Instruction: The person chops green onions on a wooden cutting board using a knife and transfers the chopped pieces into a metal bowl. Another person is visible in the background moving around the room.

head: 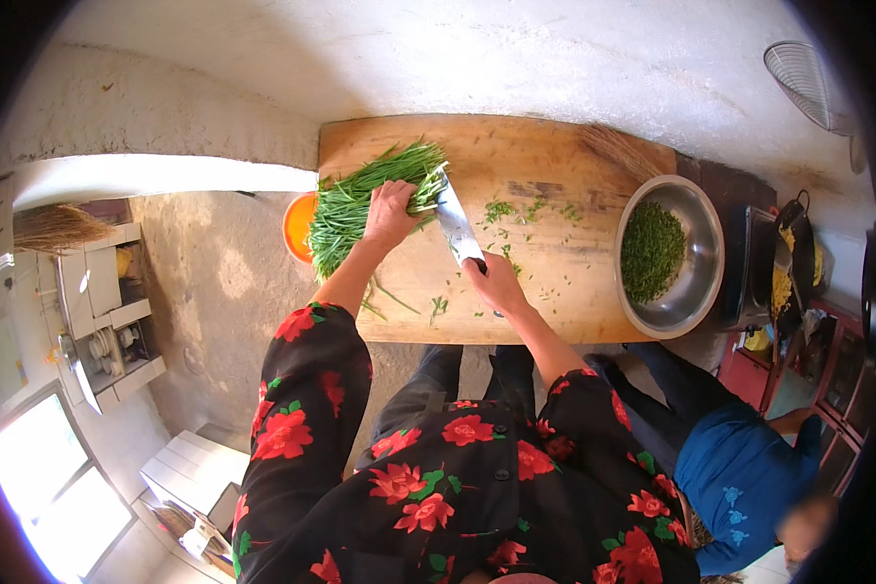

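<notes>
My left hand (390, 212) presses on a thick bundle of green chives (347, 212) that lies on the left of a wooden board (423, 314). In my right hand (496, 283) is the dark handle of a cleaver (456, 219). Its broad steel blade stands beside the cut ends of the bundle, close to my left fingers. Chopped bits of green (500, 212) are scattered on the wood right of the blade. A steel bowl (704, 270) at the board's right end holds a heap of finely chopped greens (651, 252).
An orange basin (301, 228) shows beyond the board's left edge, partly under the greens. A straw whisk broom (620, 150) lies along the back wall. Right of the bowl stands a dark wok (794, 255) with yellow food. A person in a blue top (737, 467) bends at a red cabinet (748, 376).
</notes>
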Demonstrator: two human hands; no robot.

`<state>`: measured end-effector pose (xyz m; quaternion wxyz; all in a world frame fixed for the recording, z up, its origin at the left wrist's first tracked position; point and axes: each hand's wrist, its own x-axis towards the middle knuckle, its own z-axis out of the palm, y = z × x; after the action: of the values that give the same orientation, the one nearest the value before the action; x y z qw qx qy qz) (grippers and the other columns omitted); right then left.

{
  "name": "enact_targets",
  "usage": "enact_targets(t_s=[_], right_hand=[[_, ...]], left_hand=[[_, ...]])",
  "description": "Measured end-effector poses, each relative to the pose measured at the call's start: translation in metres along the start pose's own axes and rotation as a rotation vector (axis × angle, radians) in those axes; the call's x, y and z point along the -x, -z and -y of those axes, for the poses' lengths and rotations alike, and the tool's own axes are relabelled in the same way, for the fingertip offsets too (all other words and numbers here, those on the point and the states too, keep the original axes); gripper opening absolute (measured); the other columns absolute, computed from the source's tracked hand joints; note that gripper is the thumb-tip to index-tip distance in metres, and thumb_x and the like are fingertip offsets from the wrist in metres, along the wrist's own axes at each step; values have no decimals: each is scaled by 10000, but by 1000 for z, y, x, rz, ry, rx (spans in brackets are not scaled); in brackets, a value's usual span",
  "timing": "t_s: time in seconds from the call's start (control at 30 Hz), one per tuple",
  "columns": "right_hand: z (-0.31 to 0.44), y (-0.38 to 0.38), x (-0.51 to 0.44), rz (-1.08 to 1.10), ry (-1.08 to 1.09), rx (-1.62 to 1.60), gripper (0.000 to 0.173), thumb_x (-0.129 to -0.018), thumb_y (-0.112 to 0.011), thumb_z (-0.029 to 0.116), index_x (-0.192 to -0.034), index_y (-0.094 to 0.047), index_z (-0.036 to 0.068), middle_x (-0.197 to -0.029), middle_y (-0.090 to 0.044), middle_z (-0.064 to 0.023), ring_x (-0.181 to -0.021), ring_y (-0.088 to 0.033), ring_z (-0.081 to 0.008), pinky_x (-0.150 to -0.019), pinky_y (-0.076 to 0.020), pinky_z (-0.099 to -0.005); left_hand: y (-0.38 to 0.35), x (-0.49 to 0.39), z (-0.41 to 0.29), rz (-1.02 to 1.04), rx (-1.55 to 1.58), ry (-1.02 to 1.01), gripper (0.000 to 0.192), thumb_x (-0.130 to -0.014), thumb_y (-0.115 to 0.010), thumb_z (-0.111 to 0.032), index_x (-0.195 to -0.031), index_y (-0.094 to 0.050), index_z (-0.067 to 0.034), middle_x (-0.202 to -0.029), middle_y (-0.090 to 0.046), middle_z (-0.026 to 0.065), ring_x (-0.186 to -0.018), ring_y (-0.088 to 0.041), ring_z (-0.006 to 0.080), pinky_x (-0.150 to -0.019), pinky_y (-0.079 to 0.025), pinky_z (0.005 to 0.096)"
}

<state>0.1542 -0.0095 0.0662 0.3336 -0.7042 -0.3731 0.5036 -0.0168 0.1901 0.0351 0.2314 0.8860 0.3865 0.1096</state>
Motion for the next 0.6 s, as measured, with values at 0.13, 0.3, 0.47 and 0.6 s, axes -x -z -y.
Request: enact_targets(t_s=[0.13,0.3,0.47,0.6], right_hand=[[-5,18,5,-69,8,-23,364,-942,-626,298,-862,-634,-57,-604,-572,-100,-547,-516,-183,-549,-418,-383],[-23,46,0,-88,-114,-91,350,-948,-619,283,-857,-659,-53,-578,-549,-54,-508,-512,-150,-508,-402,-366],[-25,38,-9,80,-204,-282,305,-952,-617,284,-799,-625,19,-555,-501,12,-442,-466,-103,-434,-368,-313],[-27,21,-18,145,-209,-309,310,-950,-612,287,-789,-617,22,-545,-496,9,-443,-469,-103,-438,-375,-311]], left_hand=[[-6,5,11,-123,136,-48,480,-676,-777,-33,-1140,-659,-61,-1116,-680,114,-1123,-587,327,-1005,-450,453],[5,25,27,-129,184,1,597,-748,-800,-106,-1291,-582,9,-1207,-648,223,-1167,-579,418,-1034,-458,462],[36,9,12,-22,311,65,612,-817,-849,-249,-1275,-578,52,-1137,-682,204,-1032,-665,351,-902,-530,398],[42,-2,8,-27,319,-45,490,-790,-839,-175,-1191,-624,10,-984,-683,151,-907,-659,336,-831,-532,402]])
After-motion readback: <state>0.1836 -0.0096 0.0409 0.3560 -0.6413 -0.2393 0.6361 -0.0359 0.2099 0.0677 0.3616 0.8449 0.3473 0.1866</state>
